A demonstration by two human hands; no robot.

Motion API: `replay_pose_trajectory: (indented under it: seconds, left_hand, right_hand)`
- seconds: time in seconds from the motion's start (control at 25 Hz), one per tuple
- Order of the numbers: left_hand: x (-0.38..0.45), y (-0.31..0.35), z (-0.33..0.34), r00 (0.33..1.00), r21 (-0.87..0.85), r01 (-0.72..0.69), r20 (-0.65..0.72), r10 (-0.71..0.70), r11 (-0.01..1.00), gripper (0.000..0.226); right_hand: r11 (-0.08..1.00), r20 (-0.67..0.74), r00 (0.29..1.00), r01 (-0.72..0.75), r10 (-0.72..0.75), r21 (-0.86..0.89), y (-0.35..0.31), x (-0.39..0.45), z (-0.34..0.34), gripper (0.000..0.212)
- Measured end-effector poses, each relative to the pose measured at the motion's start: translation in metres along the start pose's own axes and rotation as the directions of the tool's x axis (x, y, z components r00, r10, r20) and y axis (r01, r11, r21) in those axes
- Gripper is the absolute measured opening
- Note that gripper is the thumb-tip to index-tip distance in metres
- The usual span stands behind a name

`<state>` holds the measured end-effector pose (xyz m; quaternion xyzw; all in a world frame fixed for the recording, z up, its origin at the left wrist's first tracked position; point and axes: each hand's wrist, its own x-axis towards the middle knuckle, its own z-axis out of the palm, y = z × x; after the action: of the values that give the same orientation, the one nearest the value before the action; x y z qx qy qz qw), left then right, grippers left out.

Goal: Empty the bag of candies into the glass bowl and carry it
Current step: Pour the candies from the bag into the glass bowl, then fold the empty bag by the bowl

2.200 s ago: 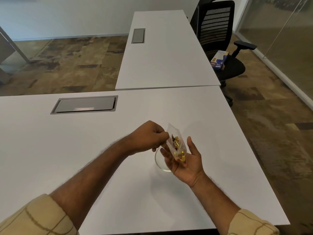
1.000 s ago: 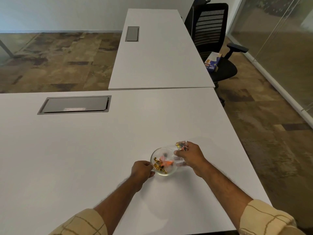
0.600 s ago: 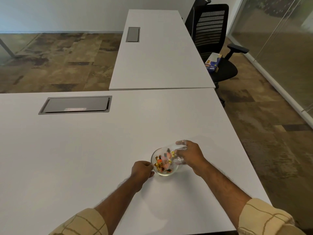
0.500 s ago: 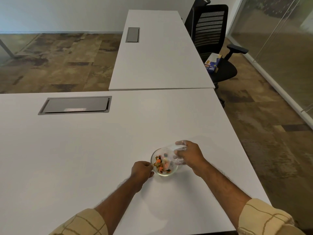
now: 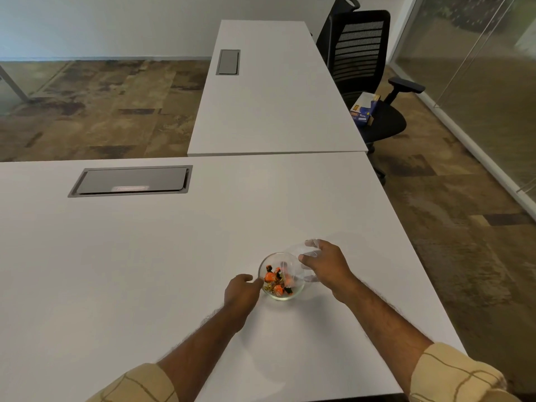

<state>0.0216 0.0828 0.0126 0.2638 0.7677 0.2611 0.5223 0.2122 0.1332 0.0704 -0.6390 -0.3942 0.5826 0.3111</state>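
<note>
A small glass bowl (image 5: pixel 298 292) stands on the white table (image 5: pixel 145 256) near its right front part. Orange and gold wrapped candies (image 5: pixel 275 282) lie inside it. My right hand (image 5: pixel 327 265) holds a clear plastic bag (image 5: pixel 301 256), tipped with its mouth over the bowl's right rim; the bag looks see-through with no candies visible in it. My left hand (image 5: pixel 240 291) rests against the bowl's left side, fingertips touching the rim.
A grey cable hatch (image 5: pixel 130 181) is set into the table at the left back. A second white table (image 5: pixel 275 88) stretches away behind. A black office chair (image 5: pixel 368 82) with a box (image 5: pixel 362 107) on its seat stands to the right, with a glass wall beyond.
Earlier both hands held the full bag above the bowl. Since then the candies have dropped into the bowl, the bag has emptied, and my left hand has moved to the bowl's side.
</note>
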Motion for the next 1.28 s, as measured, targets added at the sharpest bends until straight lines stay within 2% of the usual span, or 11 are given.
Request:
replay_pose_trajectory:
  seconds: [0.08, 0.12, 0.16, 0.24, 0.32, 0.44, 0.6, 0.72, 0.84, 1.04, 1.28]
  left_hand:
    - [-0.019, 0.003, 0.002, 0.985, 0.029, -0.034, -0.169, 0.038, 0.999, 0.046]
    - [-0.026, 0.004, 0.004, 0.981, -0.029, -0.064, -0.185, 0.057, 0.998, 0.047]
    - [-0.03, 0.003, 0.008, 0.989, -0.127, -0.081, -0.131, 0.064, 0.989, 0.047]
    - [-0.042, 0.007, 0.017, 0.989, -0.37, -0.003, 0.138, 0.058, 0.929, 0.047]
    - [-0.051, 0.014, 0.021, 0.924, -0.504, 0.112, 0.369, 0.097, 0.856, 0.054]
    - [-0.044, 0.024, 0.02, 0.907, -0.631, 0.158, 0.397, 0.142, 0.76, 0.049]
    - [-0.029, 0.022, 0.012, 0.956, -0.702, 0.137, 0.279, 0.092, 0.699, 0.036]
    - [-0.024, 0.018, 0.007, 0.954, -0.715, 0.153, 0.287, 0.087, 0.682, 0.042]
    - [-0.024, 0.017, 0.004, 0.948, -0.742, 0.17, 0.302, 0.098, 0.648, 0.048]
    - [-0.03, 0.011, 0.002, 0.952, -0.706, 0.163, 0.296, 0.078, 0.689, 0.038]
    - [-0.034, 0.01, -0.004, 0.952, -0.679, 0.206, 0.306, 0.016, 0.704, 0.044]
  right_hand:
    - [0.995, -0.011, 1.0, 0.029, -0.028, 0.095, 0.001, -0.001, -0.003, 0.039]
    - [0.983, -0.006, 0.999, 0.036, -0.035, 0.181, 0.001, -0.002, -0.005, 0.041]
    - [0.96, 0.009, 0.999, 0.032, -0.036, 0.279, 0.003, -0.003, -0.005, 0.044]
    - [0.893, 0.061, 0.998, -0.001, -0.03, 0.45, 0.01, -0.007, -0.002, 0.052]
    - [0.844, 0.13, 0.991, -0.052, -0.021, 0.535, 0.019, -0.012, 0.005, 0.062]
    - [0.802, 0.217, 0.976, -0.105, -0.031, 0.588, 0.029, -0.022, 0.016, 0.073]
    - [0.871, 0.236, 0.971, -0.079, -0.043, 0.485, 0.043, -0.031, 0.023, 0.07]
    - [0.93, 0.166, 0.985, -0.093, 0.035, 0.357, 0.053, -0.037, 0.024, 0.049]
    - [0.929, 0.173, 0.981, -0.144, 0.089, 0.34, 0.059, -0.039, 0.021, 0.043]
    - [0.882, 0.144, 0.981, -0.179, 0.129, 0.436, 0.062, -0.036, 0.003, 0.019]
    - [0.942, 0.062, 0.992, -0.128, 0.114, 0.31, 0.082, -0.045, -0.001, 0.012]
